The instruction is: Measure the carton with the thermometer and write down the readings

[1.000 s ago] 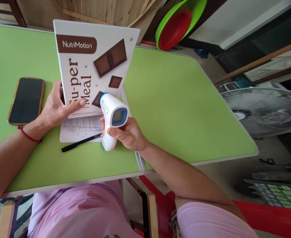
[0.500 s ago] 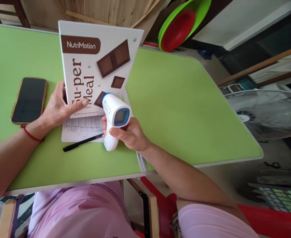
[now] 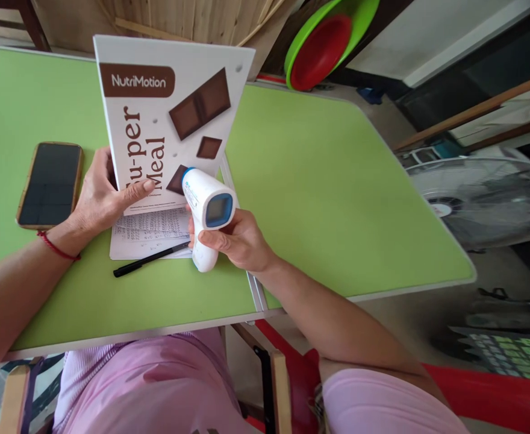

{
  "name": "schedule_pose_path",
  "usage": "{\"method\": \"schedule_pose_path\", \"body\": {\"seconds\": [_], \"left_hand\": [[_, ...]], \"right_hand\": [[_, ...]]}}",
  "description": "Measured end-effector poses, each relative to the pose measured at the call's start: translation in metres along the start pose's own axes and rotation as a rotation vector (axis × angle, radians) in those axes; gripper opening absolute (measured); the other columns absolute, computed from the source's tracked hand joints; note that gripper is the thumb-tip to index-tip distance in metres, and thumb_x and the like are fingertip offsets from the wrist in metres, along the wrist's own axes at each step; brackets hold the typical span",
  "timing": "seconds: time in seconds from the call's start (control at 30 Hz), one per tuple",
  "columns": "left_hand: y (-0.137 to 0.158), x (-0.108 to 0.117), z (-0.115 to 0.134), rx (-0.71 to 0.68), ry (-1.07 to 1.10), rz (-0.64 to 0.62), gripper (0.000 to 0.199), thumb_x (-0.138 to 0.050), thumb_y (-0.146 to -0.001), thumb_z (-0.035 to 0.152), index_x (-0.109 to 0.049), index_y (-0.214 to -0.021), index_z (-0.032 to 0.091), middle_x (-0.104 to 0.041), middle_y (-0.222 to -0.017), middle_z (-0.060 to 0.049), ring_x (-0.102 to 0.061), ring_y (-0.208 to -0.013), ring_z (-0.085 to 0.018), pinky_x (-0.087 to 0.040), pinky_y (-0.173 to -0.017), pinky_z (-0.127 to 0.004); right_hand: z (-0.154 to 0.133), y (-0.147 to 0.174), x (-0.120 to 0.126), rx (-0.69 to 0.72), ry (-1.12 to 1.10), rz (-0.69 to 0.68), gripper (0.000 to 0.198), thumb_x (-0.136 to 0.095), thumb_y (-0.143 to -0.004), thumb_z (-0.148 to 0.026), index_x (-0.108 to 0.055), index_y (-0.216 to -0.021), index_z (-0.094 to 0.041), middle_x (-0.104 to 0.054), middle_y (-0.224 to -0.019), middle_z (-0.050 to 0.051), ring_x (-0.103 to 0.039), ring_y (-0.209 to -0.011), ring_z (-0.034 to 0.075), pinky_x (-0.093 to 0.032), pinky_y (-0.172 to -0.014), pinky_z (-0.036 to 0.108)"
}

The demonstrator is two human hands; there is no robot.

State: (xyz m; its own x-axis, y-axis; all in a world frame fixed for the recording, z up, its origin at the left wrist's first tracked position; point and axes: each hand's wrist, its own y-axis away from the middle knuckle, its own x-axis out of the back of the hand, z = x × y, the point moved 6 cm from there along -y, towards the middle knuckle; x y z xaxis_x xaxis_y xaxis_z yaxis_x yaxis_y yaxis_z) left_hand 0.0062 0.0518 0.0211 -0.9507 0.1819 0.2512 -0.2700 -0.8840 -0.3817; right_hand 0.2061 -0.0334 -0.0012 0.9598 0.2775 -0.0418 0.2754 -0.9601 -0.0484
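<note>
My left hand (image 3: 106, 187) grips the lower left edge of a white box (image 3: 156, 108) printed "NutriMotion Su-per Meal" with chocolate pieces, its thumb across the front. The box is tilted up above the table. My right hand (image 3: 242, 241) is wrapped round the handle of a white and blue infrared thermometer (image 3: 202, 190). Its small screen faces me, and its front end is close to the lower right of the box; whether they touch I cannot tell. Beneath the box lies handwritten paper (image 3: 156, 229), partly hidden, with a black pen (image 3: 150, 259) across its lower edge.
A dark-screened smartphone (image 3: 50, 184) lies on the green table (image 3: 319, 193), left of my left hand. Past the right end of the table stands a fan (image 3: 477, 202). Green and red basins (image 3: 321, 51) are beyond the far edge. A metal seam (image 3: 255, 289) crosses the table.
The box has shifted slightly left in the view and looks tilted a little differently. The thermometer has also moved slightly left and up. Both hands keep their holds.
</note>
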Motion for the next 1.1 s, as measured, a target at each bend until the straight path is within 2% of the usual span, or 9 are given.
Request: {"method": "schedule_pose_path", "body": {"seconds": [0.27, 0.37, 0.47, 0.57, 0.67, 0.8, 0.87, 1.03, 1.1], "left_hand": [[0.000, 0.002, -0.003, -0.036, -0.023, 0.020, 0.077, -0.085, -0.065, 0.065, -0.051, -0.116, 0.018, -0.062, -0.117, -0.011, -0.059, -0.112, -0.038, -0.049, -0.096, -0.060], [0.001, 0.006, -0.002, -0.093, -0.051, 0.072, 0.073, -0.085, -0.067, 0.061, -0.050, -0.117, 0.020, -0.061, -0.119, -0.010, -0.058, -0.115, -0.038, -0.048, -0.096, -0.061], [0.002, 0.011, 0.004, -0.196, -0.079, 0.129, 0.066, -0.085, -0.071, 0.052, -0.047, -0.118, 0.026, -0.058, -0.121, -0.007, -0.055, -0.120, -0.036, -0.047, -0.100, -0.061], [0.000, 0.012, 0.007, -0.258, -0.064, 0.136, 0.064, -0.085, -0.073, 0.045, -0.044, -0.119, 0.028, -0.055, -0.123, -0.006, -0.053, -0.123, -0.033, -0.045, -0.103, -0.060], [-0.003, 0.014, 0.004, -0.258, -0.025, 0.115, 0.069, -0.086, -0.072, 0.042, -0.042, -0.123, 0.030, -0.053, -0.126, -0.006, -0.052, -0.124, -0.033, -0.045, -0.103, -0.060], [-0.008, 0.017, 0.000, -0.289, -0.009, 0.084, 0.074, -0.086, -0.070, 0.041, -0.039, -0.126, 0.031, -0.053, -0.129, -0.005, -0.049, -0.127, -0.033, -0.042, -0.106, -0.063], [-0.009, 0.017, -0.002, -0.282, -0.001, 0.073, 0.075, -0.087, -0.069, 0.040, -0.039, -0.126, 0.031, -0.052, -0.129, -0.005, -0.049, -0.127, -0.033, -0.041, -0.106, -0.063], [-0.010, 0.015, -0.010, -0.176, -0.002, 0.027, 0.076, -0.086, -0.071, 0.043, -0.037, -0.127, 0.028, -0.051, -0.130, -0.006, -0.051, -0.123, -0.033, -0.044, -0.101, -0.063], [-0.011, 0.016, -0.012, -0.177, -0.018, 0.026, 0.078, -0.085, -0.073, 0.045, -0.036, -0.131, 0.027, -0.052, -0.131, -0.006, -0.049, -0.125, -0.034, -0.043, -0.103, -0.064]], "right_hand": [[-0.002, 0.000, 0.003, 0.083, 0.054, 0.011, 0.036, -0.080, -0.071, -0.046, -0.059, -0.075, -0.018, -0.059, -0.071, 0.001, -0.058, -0.063, 0.013, -0.052, -0.057, 0.030], [-0.003, -0.001, 0.006, 0.179, 0.130, 0.055, 0.037, -0.079, -0.070, -0.051, -0.062, -0.078, -0.018, -0.061, -0.070, 0.001, -0.058, -0.063, 0.014, -0.052, -0.057, 0.030], [-0.010, 0.000, 0.020, 0.345, 0.319, 0.205, 0.035, -0.074, -0.075, -0.053, -0.063, -0.081, -0.020, -0.063, -0.072, 0.001, -0.058, -0.063, 0.014, -0.052, -0.057, 0.029], [-0.016, 0.001, 0.043, 0.422, 0.670, 0.399, 0.037, -0.070, -0.078, -0.053, -0.065, -0.094, -0.020, -0.066, -0.082, 0.004, -0.061, -0.071, 0.017, -0.053, -0.063, 0.033], [-0.014, -0.006, 0.066, 0.354, 0.964, 0.471, 0.049, -0.068, -0.078, -0.054, -0.065, -0.111, -0.018, -0.068, -0.102, 0.011, -0.064, -0.090, 0.025, -0.055, -0.076, 0.042], [0.000, -0.019, 0.093, 0.101, 1.143, 0.473, 0.054, -0.071, -0.075, -0.049, -0.064, -0.118, -0.017, -0.068, -0.105, 0.012, -0.064, -0.092, 0.030, -0.053, -0.081, 0.049], [0.005, -0.021, 0.099, 0.031, 1.191, 0.462, 0.055, -0.073, -0.074, -0.048, -0.064, -0.119, -0.018, -0.068, -0.103, 0.011, -0.064, -0.092, 0.031, -0.052, -0.082, 0.050], [0.009, -0.017, 0.102, 0.080, 1.244, 0.429, 0.055, -0.072, -0.076, -0.057, -0.066, -0.118, -0.021, -0.065, -0.101, 0.011, -0.063, -0.092, 0.030, -0.053, -0.078, 0.048], [0.008, -0.015, 0.102, 0.129, 1.269, 0.437, 0.057, -0.072, -0.075, -0.059, -0.067, -0.117, -0.020, -0.063, -0.102, 0.012, -0.061, -0.092, 0.030, -0.053, -0.078, 0.049]]}}
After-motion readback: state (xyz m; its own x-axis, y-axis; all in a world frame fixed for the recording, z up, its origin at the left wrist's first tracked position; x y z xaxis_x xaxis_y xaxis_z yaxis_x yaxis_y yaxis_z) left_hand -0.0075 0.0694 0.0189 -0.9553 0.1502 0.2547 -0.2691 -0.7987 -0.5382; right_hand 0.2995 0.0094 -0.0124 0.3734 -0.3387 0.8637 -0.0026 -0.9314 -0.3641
